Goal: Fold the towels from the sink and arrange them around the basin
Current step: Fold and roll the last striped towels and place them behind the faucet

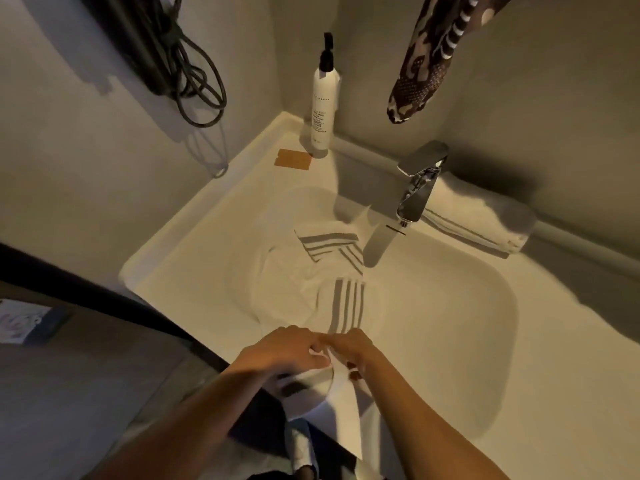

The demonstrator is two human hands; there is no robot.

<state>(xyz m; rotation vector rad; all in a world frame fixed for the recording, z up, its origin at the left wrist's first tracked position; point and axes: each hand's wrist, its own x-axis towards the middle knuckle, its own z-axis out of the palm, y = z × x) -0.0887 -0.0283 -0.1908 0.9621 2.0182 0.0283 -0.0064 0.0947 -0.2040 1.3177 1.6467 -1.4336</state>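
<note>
A white towel with grey stripes lies crumpled in the white basin, and part of it trails over the front rim. My left hand and my right hand meet at that front rim, both pinching the towel's near edge. A second heap of striped towel sits further back in the basin, below the spout. A folded white towel rests on the counter behind the chrome tap, at the right.
A white pump bottle stands in the back corner beside a small brown card. Dark cables hang on the left wall, and a patterned cloth hangs at the top right. The counter drops off at the left.
</note>
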